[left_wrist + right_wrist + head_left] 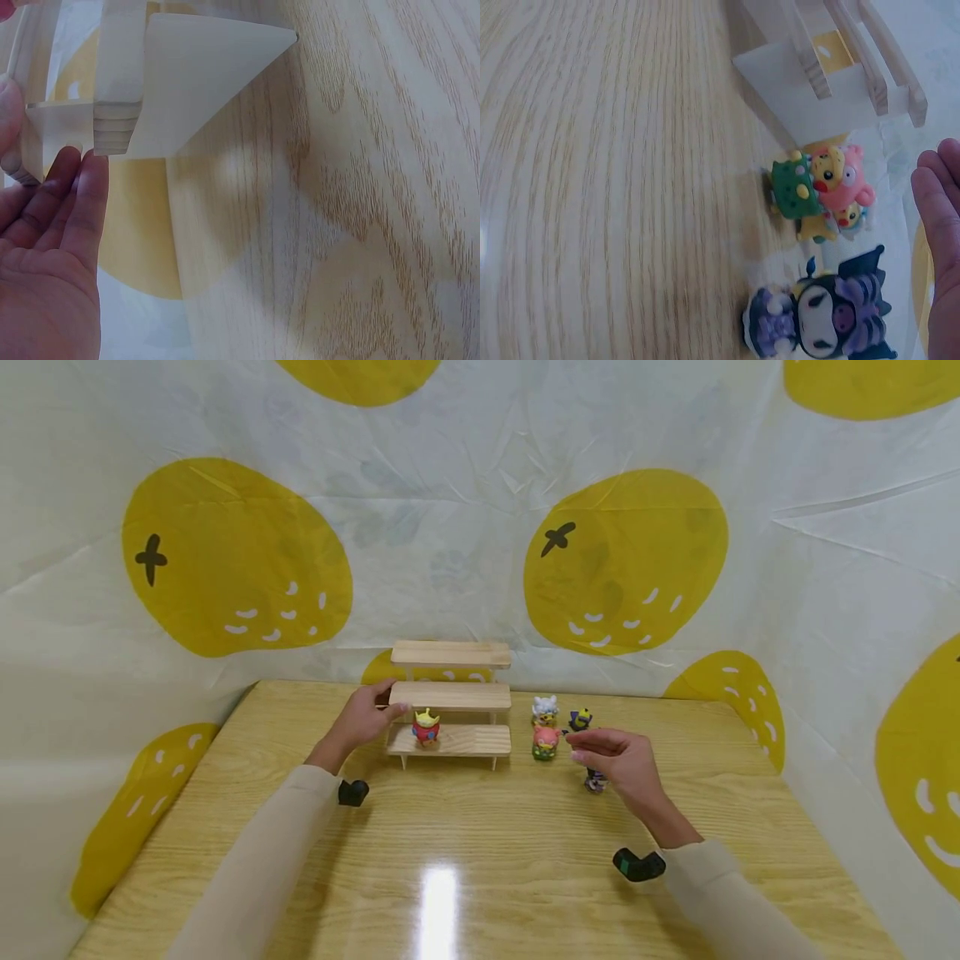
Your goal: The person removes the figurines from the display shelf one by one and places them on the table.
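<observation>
My left hand [367,714] grips the left end of the middle shelf of a three-tier wooden display stand [450,696], thumb in front and fingers behind. On the lowest shelf stands a toy figure [426,727] in red with a yellow-green head. My right hand [618,764] hovers over several toy figures right of the stand, its fingers fairly straight and holding nothing. A pink-hooded figure [840,180] with a green body is nearest the stand. The black-and-purple figure [821,322] is partly hidden by my hand in the head view.
Behind the pink-hooded figure is a white-topped figure [545,708], with a small purple-and-yellow figure [580,719] to its right. A pale cloth printed with yellow fruit [626,577] hangs behind the wood-grain table [495,835]. Black wrist devices [639,864] sit below both hands.
</observation>
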The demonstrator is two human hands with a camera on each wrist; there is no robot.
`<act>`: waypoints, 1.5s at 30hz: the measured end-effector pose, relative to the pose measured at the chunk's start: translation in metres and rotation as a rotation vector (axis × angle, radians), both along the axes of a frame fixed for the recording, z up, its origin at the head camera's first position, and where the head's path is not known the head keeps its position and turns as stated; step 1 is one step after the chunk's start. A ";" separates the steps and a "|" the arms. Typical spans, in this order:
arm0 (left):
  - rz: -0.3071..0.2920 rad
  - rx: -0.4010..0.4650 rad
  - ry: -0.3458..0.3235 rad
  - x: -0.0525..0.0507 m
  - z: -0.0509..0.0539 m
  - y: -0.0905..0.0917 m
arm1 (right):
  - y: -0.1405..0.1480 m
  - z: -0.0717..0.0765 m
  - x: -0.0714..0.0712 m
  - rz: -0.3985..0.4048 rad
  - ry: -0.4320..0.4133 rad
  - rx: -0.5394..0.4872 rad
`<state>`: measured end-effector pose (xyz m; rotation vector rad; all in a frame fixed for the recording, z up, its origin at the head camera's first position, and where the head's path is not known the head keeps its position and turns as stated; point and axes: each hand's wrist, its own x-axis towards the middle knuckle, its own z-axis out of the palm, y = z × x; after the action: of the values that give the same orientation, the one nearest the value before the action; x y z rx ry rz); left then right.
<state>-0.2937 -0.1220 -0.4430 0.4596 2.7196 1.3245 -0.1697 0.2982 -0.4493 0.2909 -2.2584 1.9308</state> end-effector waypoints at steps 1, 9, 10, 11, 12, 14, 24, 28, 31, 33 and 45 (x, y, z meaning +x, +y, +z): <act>0.001 -0.001 0.001 0.000 0.000 0.000 | -0.002 0.000 0.000 0.006 0.000 -0.006; 0.000 0.003 0.007 0.000 0.000 0.000 | -0.018 -0.003 -0.004 0.040 -0.033 -0.032; -0.001 0.001 0.011 0.000 -0.001 0.000 | -0.020 -0.003 -0.004 0.037 -0.041 -0.027; 0.000 0.001 0.015 0.000 -0.001 0.000 | -0.021 -0.003 -0.005 0.032 -0.049 -0.020; 0.000 -0.002 0.018 0.000 -0.001 0.000 | -0.023 -0.003 -0.005 0.025 -0.052 -0.007; -0.002 -0.007 0.023 -0.001 -0.002 -0.001 | -0.027 -0.004 -0.006 0.016 -0.057 0.010; 0.007 -0.018 0.037 -0.001 -0.002 -0.002 | -0.044 -0.003 -0.013 0.077 -0.040 -0.042; 0.006 -0.010 0.030 -0.002 -0.002 -0.002 | -0.049 -0.001 -0.014 0.063 -0.049 -0.019; 0.006 -0.002 0.022 -0.002 -0.003 -0.002 | -0.054 0.000 -0.015 0.068 -0.061 -0.023; 0.002 -0.005 0.023 -0.002 -0.003 -0.002 | -0.057 0.000 -0.016 0.072 -0.065 -0.019; 0.008 -0.017 0.038 0.002 -0.001 0.000 | -0.074 0.002 -0.021 0.088 -0.067 0.032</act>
<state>-0.2922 -0.1219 -0.4445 0.4781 2.7639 1.3071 -0.1909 0.2239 -0.4474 0.3401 -2.3588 1.9773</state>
